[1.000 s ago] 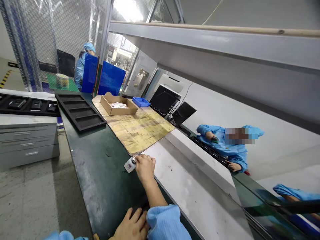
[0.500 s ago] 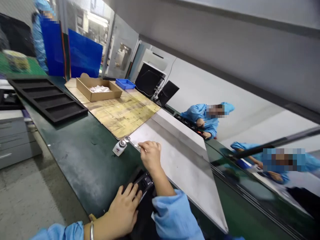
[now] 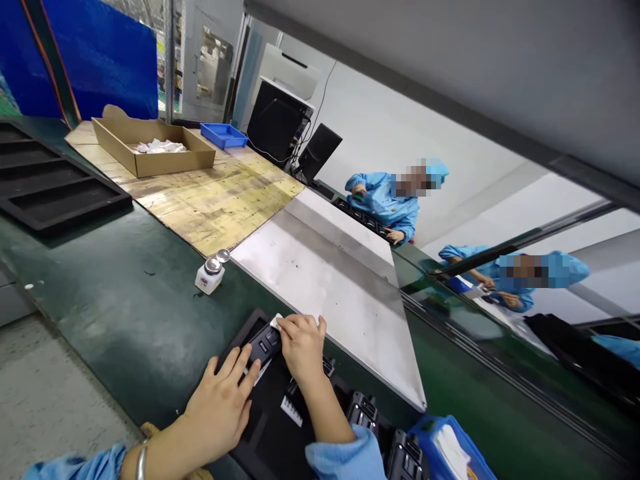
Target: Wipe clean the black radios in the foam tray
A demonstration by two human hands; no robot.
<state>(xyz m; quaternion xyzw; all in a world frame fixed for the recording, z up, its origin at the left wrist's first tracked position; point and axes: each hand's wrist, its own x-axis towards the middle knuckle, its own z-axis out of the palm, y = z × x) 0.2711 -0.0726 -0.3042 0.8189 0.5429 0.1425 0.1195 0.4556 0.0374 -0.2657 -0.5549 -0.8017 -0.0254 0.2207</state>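
Observation:
My left hand [image 3: 220, 403] lies with its fingers spread and their tips on a black handheld device [image 3: 265, 345] with white lettering. The device sits in a black tray [image 3: 273, 427]. My right hand [image 3: 303, 343] pinches a small white wipe [image 3: 275, 323] against the device's far end. Beyond my hands, a small white bottle [image 3: 209, 279] with a metal top stands upright on the green table, its lid tilted back. More black devices [image 3: 363, 410] lie in the tray, partly behind my right forearm.
A cardboard box [image 3: 170, 162] with white pieces inside and a blue tray [image 3: 223, 135] stand on a yellowed board. Another black tray [image 3: 65, 193] is at left, a white panel [image 3: 335, 280] at right. A blue bin [image 3: 453, 447] stands near right. Two co-workers sit beyond.
My right hand has moved from beside the bottle down to the device, bringing the white wipe onto it. The view has shifted; more of the tray and the blue bin now show.

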